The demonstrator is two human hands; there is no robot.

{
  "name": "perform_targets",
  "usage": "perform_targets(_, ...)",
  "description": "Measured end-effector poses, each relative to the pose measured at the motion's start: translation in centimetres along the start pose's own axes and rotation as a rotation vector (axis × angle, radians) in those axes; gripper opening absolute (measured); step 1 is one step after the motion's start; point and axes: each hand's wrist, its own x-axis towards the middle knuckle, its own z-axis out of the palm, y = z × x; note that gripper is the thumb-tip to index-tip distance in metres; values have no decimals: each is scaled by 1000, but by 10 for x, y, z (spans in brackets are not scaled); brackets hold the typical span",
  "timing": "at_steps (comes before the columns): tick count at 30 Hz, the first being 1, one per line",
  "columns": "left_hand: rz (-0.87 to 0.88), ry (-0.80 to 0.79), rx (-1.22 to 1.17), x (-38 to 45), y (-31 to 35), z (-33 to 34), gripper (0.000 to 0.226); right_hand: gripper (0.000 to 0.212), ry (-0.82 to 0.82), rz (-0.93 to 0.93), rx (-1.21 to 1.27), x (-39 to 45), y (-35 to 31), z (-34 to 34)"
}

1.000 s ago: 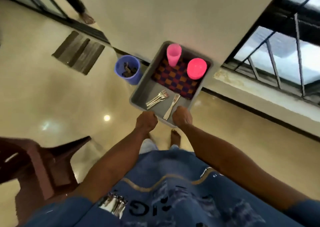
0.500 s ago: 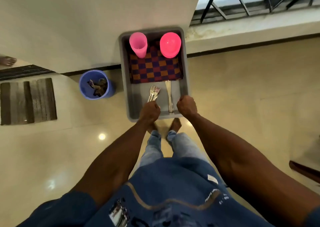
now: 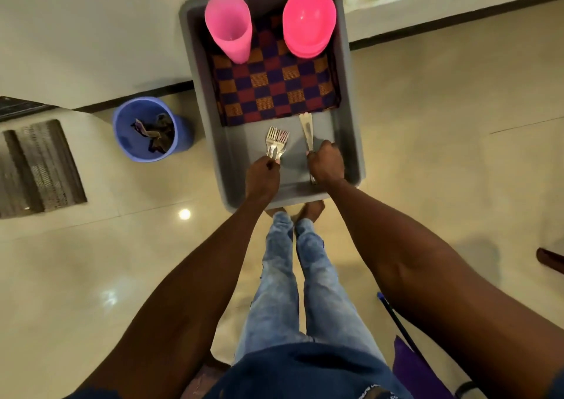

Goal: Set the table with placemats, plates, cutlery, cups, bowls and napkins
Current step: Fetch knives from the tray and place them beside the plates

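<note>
Both hands reach into the grey plastic tray (image 3: 351, 93): left hand (image 3: 262, 174) pinches the steel forks (image 3: 277, 142), right hand (image 3: 326, 163) grips the steel knife (image 3: 306, 130), handles toward the near edge.

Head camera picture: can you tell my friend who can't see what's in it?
Looking down, a person's left hand grips forks and the right hand grips a knife inside a grey tray. The tray also holds a checked placemat, pink cups and pink bowls. A blue bin stands on the floor at left.
</note>
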Motion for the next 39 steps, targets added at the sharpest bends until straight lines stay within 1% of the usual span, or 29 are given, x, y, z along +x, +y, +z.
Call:
perform_targets(2,1,30,-13,7,-2,5,22,45,16,-11,-34,8,2,9)
perform_targets(5,-6,63,-39,15,-5,11,21,46,53,-45,-99,15,4,20)
perform_targets(8,10,71,-41,15,-8,16,20,38,84,-108,-182,15,5,24)
perform_targets(10,21,84,-43,12,-6,17,21,32,90,-151,-187,13,3,22)
perform_targets(14,44,93,-50,8,-3,17,24,23,44,-205,-193,17,-3,13)
perform_targets(17,51,103,-62,7,-2,17,25,23,43,-235,-265,22,-6,8)
perform_targets(21,44,107,-53,7,-5,15,22,23,35,-230,-289,22,-4,7)
perform_targets(25,25,102,-68,5,-12,15,22,25,27,-176,-170,24,3,6)
perform_targets(30,30,111,-68,2,-13,17,24,27,33,-53,170,22,8,6)
perform_targets(32,34,102,-66,2,-12,18,24,30,28,-23,250,22,9,9)
perform_targets(36,47,98,-75,1,-13,19,25,34,45,83,310,23,5,15)
perform_targets(39,39,98,-68,0,-16,19,23,43,88,114,228,21,3,23)
